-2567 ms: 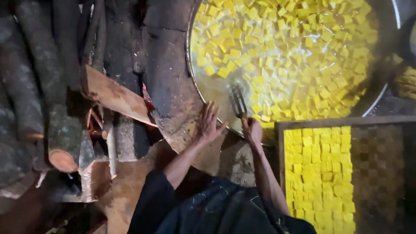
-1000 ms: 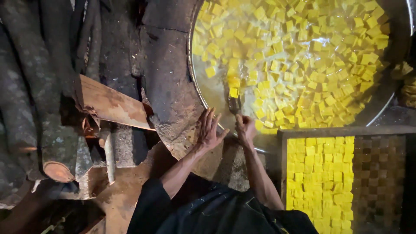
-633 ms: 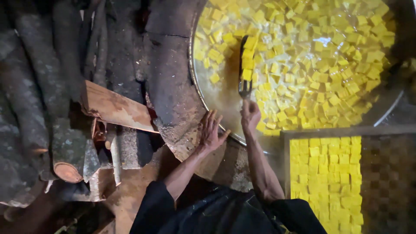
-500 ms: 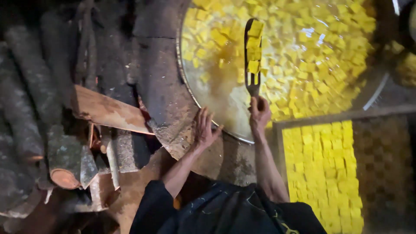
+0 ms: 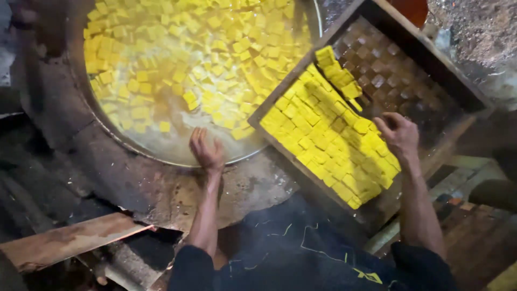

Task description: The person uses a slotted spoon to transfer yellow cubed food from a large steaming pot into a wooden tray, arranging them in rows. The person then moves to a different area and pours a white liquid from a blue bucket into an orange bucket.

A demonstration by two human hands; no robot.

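Note:
A wide metal pan (image 5: 141, 149) holds yellow liquid with several yellow cubes (image 5: 188, 59) floating in it. My left hand (image 5: 207, 151) rests flat on the pan's near rim, fingers apart, holding nothing. To the right lies a wooden-framed tray (image 5: 425, 51) with a woven bottom, partly covered by rows of yellow cubes (image 5: 323, 129). My right hand (image 5: 399, 136) hovers over the near right part of those rows with fingers curled. Whether it holds anything is hidden from view.
The pan sits in a dark, crusted clay stove surround (image 5: 102, 178). A wooden plank (image 5: 70, 242) lies at the lower left. Rough ground and wooden boards (image 5: 474, 237) show at the right. My dark sleeves and clothing fill the bottom.
My right hand, which lifted a slotted spatula loaded with cubes out of the pan, has swung right over the tray; the spatula is out of sight. My left hand stays on the rim.

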